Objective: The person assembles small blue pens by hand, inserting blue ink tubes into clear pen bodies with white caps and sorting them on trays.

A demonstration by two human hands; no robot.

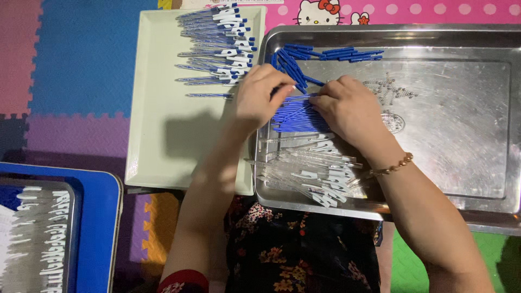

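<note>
Refills (296, 116), thin and blue, lie in a fanned heap in the left part of the steel tray (467, 163), and both hands are on that heap. The left hand (260, 95) comes in over the tray's left rim, knuckles up, fingers curled down onto the heap's upper left edge; whether they pinch a refill or only press on it cannot be told, since the fingertips are hidden under the hand. The right hand (347, 108) lies on the right side of the heap with its fingers bent toward the left hand; its grip is likewise hidden, so open or closed cannot be made out. A beaded bracelet (393, 165) sits on the right wrist.

More blue refills (347, 53) lie along the tray's top edge. Clear barrels (309, 168) with white clips are piled just below the hands, their outlines hard to separate. Small springs (391, 87) are scattered to the right of the right hand, too tiny to count.

Left of the steel tray, touching it, a pale tray (163, 135) holds finished pens (220, 43) at its top, partly cut off by the frame. At lower left a blue tray (100, 228) is cut off by the edge, its contents dim. Everything rests on a coloured foam mat (81, 65).
</note>
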